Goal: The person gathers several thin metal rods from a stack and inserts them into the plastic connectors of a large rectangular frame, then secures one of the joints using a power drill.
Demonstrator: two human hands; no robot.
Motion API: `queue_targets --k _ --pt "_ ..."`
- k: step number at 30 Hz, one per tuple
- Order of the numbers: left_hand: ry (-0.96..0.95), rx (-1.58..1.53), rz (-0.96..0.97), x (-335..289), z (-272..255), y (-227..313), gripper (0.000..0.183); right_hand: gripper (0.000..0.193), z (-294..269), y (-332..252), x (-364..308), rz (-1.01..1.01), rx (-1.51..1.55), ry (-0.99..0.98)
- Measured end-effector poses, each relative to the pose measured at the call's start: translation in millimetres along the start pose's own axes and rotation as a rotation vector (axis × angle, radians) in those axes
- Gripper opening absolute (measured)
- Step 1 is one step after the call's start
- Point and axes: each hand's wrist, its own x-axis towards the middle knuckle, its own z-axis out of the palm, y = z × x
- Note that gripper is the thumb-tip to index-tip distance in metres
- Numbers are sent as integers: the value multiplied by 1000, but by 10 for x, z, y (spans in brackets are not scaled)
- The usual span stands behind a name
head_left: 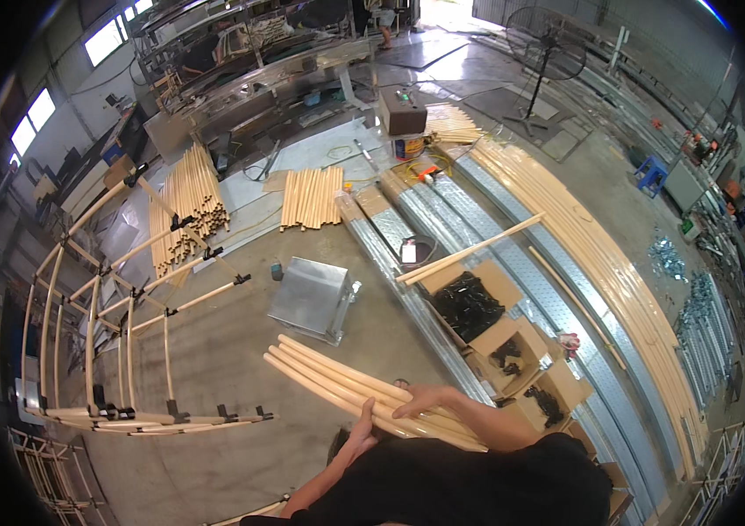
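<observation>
Several cream-coloured pipes (324, 375) lie side by side as a bundle across the front of my body, their far ends pointing up and to the left. My left hand (362, 435) grips the bundle from its near left side, thumb along the pipes. Farther right, my right hand (425, 401) is closed over the same pipes from above, fingers wrapped across them. The bundle's near ends pass out of sight by my dark shirt. Beyond the pipes a square metal box (309, 296) stands on the floor.
A frame of cream pipes with black joints (131, 289) stands at left. On the right are open cartons of black fittings (469, 307), metal channels (521, 263) and long pipes (600, 254). Shorter pipe stacks (312, 198) lie ahead; a standing fan (543, 66) is farther back.
</observation>
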Motion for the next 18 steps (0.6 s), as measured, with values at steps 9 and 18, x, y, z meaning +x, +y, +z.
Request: queue_targets --k 9,18 --pt "7 -56 27 685 678 1453 72 81 -1675 -1054 712 86 48 -219" --pt "32 -39 29 1242 1198 3004 73 80 -2725 -1533 1917 72 -32 -72"
